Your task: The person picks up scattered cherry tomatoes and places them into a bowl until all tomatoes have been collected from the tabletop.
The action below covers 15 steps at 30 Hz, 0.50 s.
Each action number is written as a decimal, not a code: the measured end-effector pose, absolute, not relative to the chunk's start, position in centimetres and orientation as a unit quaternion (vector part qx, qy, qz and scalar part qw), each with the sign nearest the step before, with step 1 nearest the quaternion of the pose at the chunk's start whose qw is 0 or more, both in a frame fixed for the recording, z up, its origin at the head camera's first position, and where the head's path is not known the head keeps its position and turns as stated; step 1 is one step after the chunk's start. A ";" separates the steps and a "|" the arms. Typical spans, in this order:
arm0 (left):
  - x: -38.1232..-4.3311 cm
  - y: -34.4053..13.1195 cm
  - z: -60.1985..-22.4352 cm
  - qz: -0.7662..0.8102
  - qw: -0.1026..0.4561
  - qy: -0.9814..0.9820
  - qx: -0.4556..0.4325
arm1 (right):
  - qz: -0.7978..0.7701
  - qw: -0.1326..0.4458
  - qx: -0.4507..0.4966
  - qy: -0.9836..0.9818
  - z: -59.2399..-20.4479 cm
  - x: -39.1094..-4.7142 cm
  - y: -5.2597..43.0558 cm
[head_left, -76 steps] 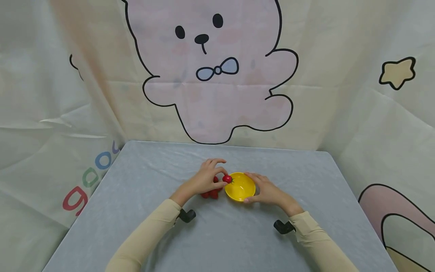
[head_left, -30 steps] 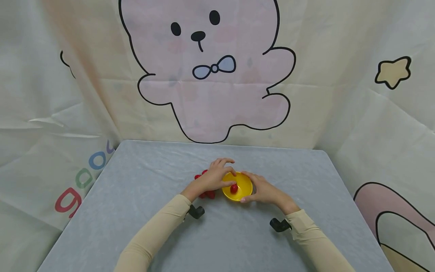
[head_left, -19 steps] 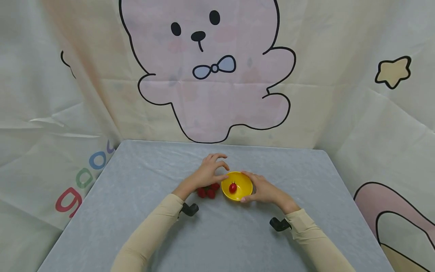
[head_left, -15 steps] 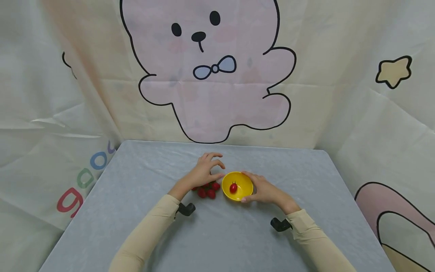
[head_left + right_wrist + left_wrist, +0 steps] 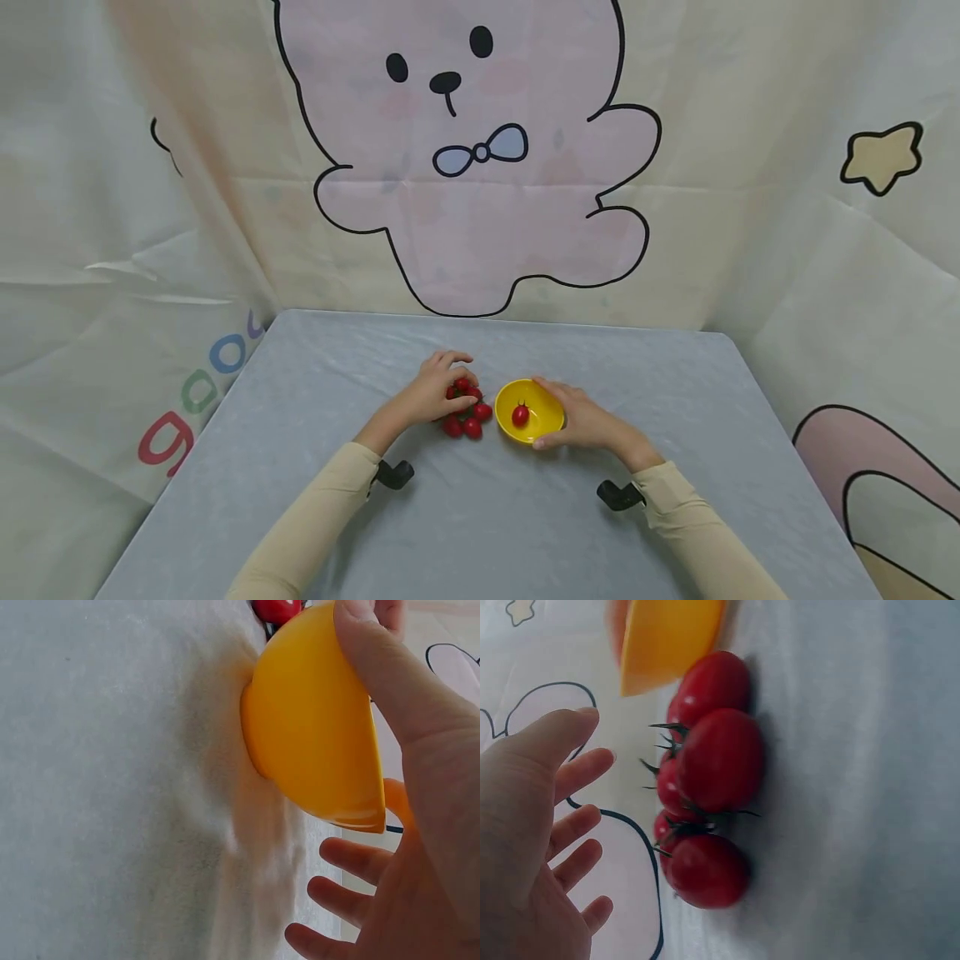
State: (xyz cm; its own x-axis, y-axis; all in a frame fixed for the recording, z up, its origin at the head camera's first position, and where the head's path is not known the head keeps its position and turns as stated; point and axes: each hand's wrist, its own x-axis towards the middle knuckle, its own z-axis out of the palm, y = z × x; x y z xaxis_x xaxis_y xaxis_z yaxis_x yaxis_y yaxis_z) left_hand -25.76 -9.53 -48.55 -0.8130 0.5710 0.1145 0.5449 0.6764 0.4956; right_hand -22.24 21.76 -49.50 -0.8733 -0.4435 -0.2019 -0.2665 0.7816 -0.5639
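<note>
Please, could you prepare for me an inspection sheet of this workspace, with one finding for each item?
Surface: grey-blue table covering, lightly wrinkled.
Job's things: yellow bowl with one red tomato inside; tomato cluster beside the bowl.
Clutter: nothing seen.
Hands: left hand at the tomato cluster, gripping nothing; right hand holds the bowl's side.
Cables: nothing seen.
Surroundings: pale backdrop with printed bear figure and star.

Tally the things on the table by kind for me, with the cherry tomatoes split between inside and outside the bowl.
Yellow bowl: 1
Cherry tomato inside the bowl: 1
Cherry tomatoes outside the bowl: at least 6; the left hand hides part of the cluster
Total: at least 8
</note>
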 end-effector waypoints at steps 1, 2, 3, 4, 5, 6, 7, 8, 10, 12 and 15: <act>-25.7 -9.6 -48.7 0.261 0.028 0.916 0.303 | -0.271 0.166 -0.190 0.929 -49.5 -22.3 21.7; -25.6 -9.7 -48.8 0.260 0.031 0.917 0.302 | -0.274 0.169 -0.188 0.928 -49.5 -22.2 21.7; -25.6 -9.8 -49.0 0.259 0.034 0.917 0.301 | -0.275 0.170 -0.187 0.928 -49.6 -22.3 21.7; -25.5 -9.8 -49.1 0.260 0.035 0.917 0.301 | -0.275 0.171 -0.186 0.928 -49.6 -22.3 21.7; -25.5 -9.9 -49.3 0.259 0.036 0.917 0.301 | -0.276 0.173 -0.184 0.927 -49.7 -22.3 21.7; -25.5 -9.9 -49.5 0.259 0.037 0.917 0.302 | -0.276 0.175 -0.184 0.927 -49.7 -22.3 21.7; -25.4 -9.9 -49.6 0.261 0.037 0.916 0.303 | -0.277 0.176 -0.183 0.927 -49.7 -22.3 21.8; -25.4 -9.8 -49.7 0.261 0.038 0.915 0.305 | -0.278 0.177 -0.182 0.927 -49.8 -22.3 21.8; -25.4 -9.7 -50.0 0.260 0.035 0.914 0.309 | -0.280 0.177 -0.181 0.926 -49.9 -22.3 21.8; -25.4 -9.6 -50.2 0.257 0.035 0.913 0.315 | -0.284 0.177 -0.180 0.925 -50.0 -22.3 21.8; -25.5 -9.4 -50.5 0.252 0.030 0.911 0.326 | -0.296 0.173 -0.176 0.923 -50.2 -22.2 21.9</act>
State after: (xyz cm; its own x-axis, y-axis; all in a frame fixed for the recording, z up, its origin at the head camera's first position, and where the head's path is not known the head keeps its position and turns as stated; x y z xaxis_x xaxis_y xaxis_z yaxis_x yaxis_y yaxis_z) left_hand -25.47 -9.41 -50.53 -0.7862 0.6080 0.1106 0.5781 0.6606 0.4790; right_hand -22.22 21.86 -50.25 -0.8783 -0.4267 -0.2156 -0.2218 0.7632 -0.6069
